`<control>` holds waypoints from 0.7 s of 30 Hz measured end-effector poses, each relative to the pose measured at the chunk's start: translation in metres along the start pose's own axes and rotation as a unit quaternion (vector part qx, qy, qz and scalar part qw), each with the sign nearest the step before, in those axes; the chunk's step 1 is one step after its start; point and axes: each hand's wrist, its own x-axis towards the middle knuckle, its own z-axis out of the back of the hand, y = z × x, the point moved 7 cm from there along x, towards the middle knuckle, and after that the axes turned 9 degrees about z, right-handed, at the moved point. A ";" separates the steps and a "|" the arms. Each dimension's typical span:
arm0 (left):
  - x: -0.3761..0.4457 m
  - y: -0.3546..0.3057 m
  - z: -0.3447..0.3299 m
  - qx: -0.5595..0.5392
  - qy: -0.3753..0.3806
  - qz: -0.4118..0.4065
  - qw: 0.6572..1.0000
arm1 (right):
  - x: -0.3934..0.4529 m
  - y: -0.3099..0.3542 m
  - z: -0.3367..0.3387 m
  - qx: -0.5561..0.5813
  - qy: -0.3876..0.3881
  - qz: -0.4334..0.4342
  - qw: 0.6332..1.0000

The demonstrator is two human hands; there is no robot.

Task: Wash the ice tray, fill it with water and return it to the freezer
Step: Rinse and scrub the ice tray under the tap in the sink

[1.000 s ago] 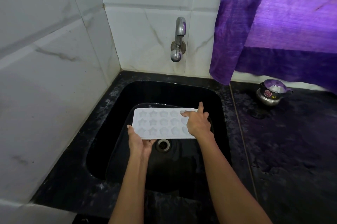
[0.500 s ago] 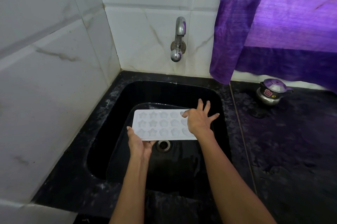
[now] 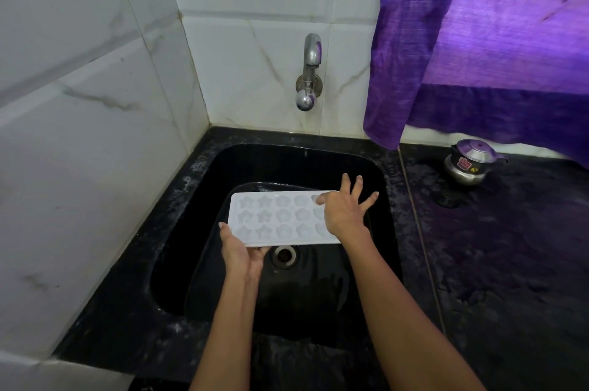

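L fingers (image 3: pixel 223 227): left hand (image 3: pixel 240 252) grips the ice tray (image 3: pixel 277 219) by its near-left corner, thumb on top, rest curled under.
R fingers (image 3: pixel 357 184): right hand (image 3: pixel 342 210) spread wide, palm on tray's right end, thumb in a cup.
Tray: held over the sink (image 3: pixel 204 266), just past L fingers, above the drain (image 3: pixel 284 256).
Tap (image 3: pixel 308 72): well beyond R fingertips, no water seen running.
Risk: one-corner hold w/ wet plastic, prob slips or tips if R presses hard.
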 end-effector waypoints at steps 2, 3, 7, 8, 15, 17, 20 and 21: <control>-0.001 0.000 0.001 0.003 -0.003 -0.001 1.000 | -0.002 0.001 0.000 0.014 -0.007 0.000 1.000; -0.001 0.001 0.001 0.002 -0.003 0.000 1.000 | -0.002 0.000 0.002 0.026 -0.022 -0.002 0.999; -0.002 0.002 -0.001 0.001 -0.001 -0.001 1.000 | -0.002 0.011 0.010 0.055 -0.100 0.011 0.993; -0.002 0.003 -0.002 0.002 -0.001 -0.001 1.000 | -0.002 0.016 0.010 0.052 -0.098 0.020 0.994; -0.007 0.004 -0.001 0.009 -0.006 -0.003 1.000 | 0.000 0.028 -0.008 0.014 -0.019 0.040 0.999; -0.008 0.003 -0.001 0.012 -0.007 -0.009 1.000 | -0.001 0.028 -0.011 0.006 -0.014 0.047 0.999; -0.009 0.004 0.002 0.014 -0.014 -0.012 1.000 | -0.002 0.027 -0.010 -0.005 -0.017 0.046 0.999; -0.008 0.004 0.003 0.014 -0.014 -0.010 1.000 | -0.002 0.027 -0.010 -0.008 -0.016 0.044 0.999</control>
